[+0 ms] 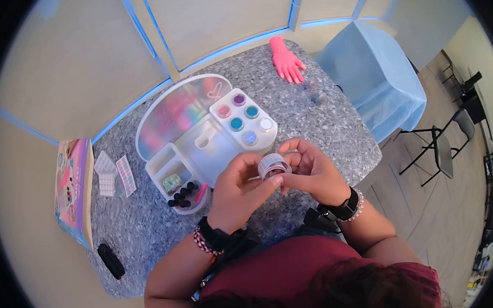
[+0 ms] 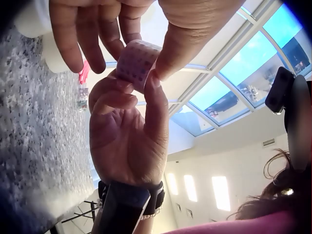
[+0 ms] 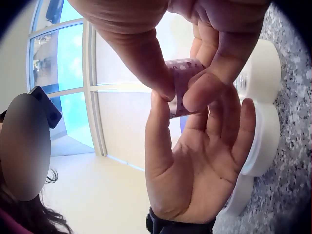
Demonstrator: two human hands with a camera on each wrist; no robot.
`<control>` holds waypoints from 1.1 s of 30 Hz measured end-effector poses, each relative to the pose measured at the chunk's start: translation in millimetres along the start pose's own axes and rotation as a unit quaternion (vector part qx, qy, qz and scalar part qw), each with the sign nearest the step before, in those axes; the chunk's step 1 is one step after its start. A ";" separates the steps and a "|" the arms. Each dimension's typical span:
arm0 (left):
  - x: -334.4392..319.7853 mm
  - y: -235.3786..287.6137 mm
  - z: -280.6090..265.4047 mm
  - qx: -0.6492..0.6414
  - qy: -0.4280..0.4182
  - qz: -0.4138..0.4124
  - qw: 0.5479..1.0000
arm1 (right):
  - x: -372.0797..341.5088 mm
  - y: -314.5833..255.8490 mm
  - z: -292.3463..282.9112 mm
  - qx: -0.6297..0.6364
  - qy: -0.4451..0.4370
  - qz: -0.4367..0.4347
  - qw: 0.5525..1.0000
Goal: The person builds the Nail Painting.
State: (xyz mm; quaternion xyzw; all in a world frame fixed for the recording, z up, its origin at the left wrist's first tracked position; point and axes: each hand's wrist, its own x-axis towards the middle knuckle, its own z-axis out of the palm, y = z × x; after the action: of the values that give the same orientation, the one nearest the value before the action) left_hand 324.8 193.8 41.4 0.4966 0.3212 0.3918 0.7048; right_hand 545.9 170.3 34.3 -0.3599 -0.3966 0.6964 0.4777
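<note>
Spreading beneath both hands, the speckled grey desk (image 1: 341,128) is carrying all the smaller things. On it the white case (image 1: 193,151) is lying open, its shimmering lid leaning away on the far side. The box (image 1: 71,193) is resting along the desk's left edge, showing a colourful printed face. The left hand (image 1: 238,187) and right hand (image 1: 318,176) are meeting just in front of the case, near its right end. The pink hand (image 1: 287,61), a model, is lying near the far edge. The black pouch (image 1: 111,261) is lying near the left front corner. The white tray (image 1: 106,176) and the printed sheet (image 1: 126,175) are lying side by side between box and case. The small patterned roll (image 1: 273,165) is hanging between the hands, above the desk; the left grip is clamping it between thumb and fingers, and the right grip is pinching it too, thumb against forefinger. Coloured pots (image 1: 237,124) are sitting in the case's right section; black-capped bottles (image 1: 182,196) are lying in its left.
</note>
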 end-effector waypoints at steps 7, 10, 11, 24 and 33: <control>-8.5 -3.6 0.8 0.016 0.033 -0.002 0.999 | -2.1 -11.9 -11.4 0.040 -0.039 0.001 0.998; -10.5 -12.4 -2.5 0.024 0.074 -0.006 0.997 | 4.6 -55.7 -34.3 -0.495 0.120 -0.137 0.849; -11.2 -12.5 -3.6 0.014 0.081 -0.027 0.996 | 14.1 -58.6 -52.4 -0.659 0.178 -0.217 0.698; -15.0 -19.5 -15.9 0.013 0.102 -0.044 0.994 | 31.6 -57.6 -60.1 -0.729 0.159 -0.133 0.653; -15.6 -22.8 -16.3 0.049 0.111 -0.043 0.992 | 39.3 -48.5 -61.1 -0.660 0.106 -0.076 0.740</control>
State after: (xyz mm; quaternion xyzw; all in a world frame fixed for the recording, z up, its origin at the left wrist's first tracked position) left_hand 308.8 182.9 15.8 0.4700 0.4370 0.3975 0.6558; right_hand 606.9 231.5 46.9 -0.6250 -0.7300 0.1789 0.2109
